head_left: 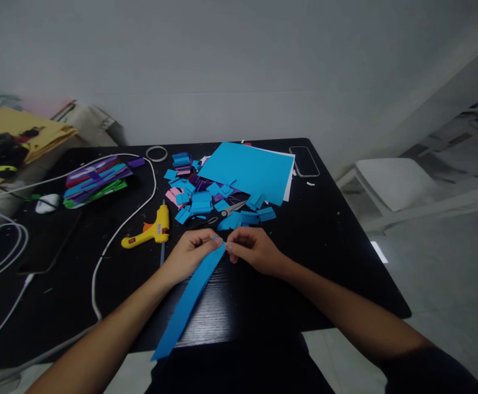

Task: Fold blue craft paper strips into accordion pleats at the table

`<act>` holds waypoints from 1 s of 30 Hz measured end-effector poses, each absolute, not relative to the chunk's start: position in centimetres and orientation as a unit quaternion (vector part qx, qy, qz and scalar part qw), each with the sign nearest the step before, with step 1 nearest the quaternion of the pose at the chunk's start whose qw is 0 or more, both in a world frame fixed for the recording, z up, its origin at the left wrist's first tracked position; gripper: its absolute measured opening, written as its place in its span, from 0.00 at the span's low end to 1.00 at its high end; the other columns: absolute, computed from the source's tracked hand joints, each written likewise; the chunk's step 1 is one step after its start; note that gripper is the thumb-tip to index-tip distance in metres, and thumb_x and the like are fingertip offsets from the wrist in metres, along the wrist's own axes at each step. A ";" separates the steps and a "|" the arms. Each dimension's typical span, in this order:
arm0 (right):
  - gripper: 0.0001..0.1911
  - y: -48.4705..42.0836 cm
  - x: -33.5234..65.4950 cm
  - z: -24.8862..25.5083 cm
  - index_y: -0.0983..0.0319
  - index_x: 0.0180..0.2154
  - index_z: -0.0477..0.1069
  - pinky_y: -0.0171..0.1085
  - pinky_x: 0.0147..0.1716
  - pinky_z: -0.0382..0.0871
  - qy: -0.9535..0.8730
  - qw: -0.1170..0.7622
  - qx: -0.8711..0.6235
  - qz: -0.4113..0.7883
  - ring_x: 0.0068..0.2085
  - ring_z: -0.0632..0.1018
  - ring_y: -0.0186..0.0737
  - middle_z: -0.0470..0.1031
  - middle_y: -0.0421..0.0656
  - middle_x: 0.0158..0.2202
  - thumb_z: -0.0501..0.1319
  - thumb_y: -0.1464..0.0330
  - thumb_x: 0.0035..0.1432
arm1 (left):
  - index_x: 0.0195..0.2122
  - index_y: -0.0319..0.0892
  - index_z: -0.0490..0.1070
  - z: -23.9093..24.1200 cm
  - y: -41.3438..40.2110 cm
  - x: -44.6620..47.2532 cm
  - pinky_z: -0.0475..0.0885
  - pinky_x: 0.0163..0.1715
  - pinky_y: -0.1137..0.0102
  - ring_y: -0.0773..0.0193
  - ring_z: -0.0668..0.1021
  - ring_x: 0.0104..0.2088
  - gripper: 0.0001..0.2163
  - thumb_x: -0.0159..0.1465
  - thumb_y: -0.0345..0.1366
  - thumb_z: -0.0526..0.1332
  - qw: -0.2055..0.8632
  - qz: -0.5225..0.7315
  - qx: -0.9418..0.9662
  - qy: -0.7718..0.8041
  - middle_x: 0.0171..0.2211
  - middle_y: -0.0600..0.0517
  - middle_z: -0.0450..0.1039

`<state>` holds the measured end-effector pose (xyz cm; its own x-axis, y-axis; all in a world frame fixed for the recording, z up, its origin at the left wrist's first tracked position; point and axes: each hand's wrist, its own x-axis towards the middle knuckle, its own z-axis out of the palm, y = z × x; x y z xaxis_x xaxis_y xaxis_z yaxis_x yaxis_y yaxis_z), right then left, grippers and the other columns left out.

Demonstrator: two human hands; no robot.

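Observation:
A long blue paper strip [190, 303] slants from my fingers down past the table's front edge. My left hand [192, 251] pinches it near its upper end, thumb on top. At the strip's very tip, my right hand [255, 251] has thumb and fingers closed together on the corner; the exact grip is small and partly hidden. Just beyond both hands lies a heap of small folded blue paper pieces [201, 203], with pink and purple ones among them. Scissors [234, 208] rest partly buried in that heap. Left of my left hand lies a yellow hot glue gun [157, 227] with a glue stick in its rear.
A blue sheet [249, 169] lies over white paper at the back. Nearby are a phone-shaped clear-edged object [303, 161] and a tape ring [157, 154]. Bundled coloured papers [96, 183], a white cable [124, 224] and a dark phone [51, 243] occupy the left. A white stool [395, 180] stands right.

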<state>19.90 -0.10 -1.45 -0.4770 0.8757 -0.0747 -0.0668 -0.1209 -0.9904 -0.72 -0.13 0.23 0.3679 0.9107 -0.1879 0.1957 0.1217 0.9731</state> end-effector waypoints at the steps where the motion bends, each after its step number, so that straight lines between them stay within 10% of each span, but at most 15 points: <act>1: 0.15 -0.1 19.9 -1.4 0.63 0.31 0.74 0.33 0.29 0.71 -0.555 0.359 -0.366 0.655 0.25 0.76 0.33 0.76 0.38 0.23 0.70 0.58 0.57 | 0.28 0.38 0.77 0.2 -0.1 -0.7 0.62 0.26 0.75 0.70 0.69 0.24 0.15 0.65 0.45 0.65 0.579 0.307 0.591 0.471 0.23 0.56 0.69; 30: 0.09 0.5 19.8 -1.7 0.63 0.29 0.73 0.33 0.27 0.67 -0.571 0.345 -0.392 0.634 0.23 0.73 0.32 0.73 0.37 0.21 0.64 0.64 0.60 | 0.36 0.37 0.80 0.0 -0.4 -0.5 0.77 0.30 0.75 0.68 0.81 0.27 0.15 0.61 0.46 0.72 0.718 0.261 0.467 0.446 0.30 0.50 0.81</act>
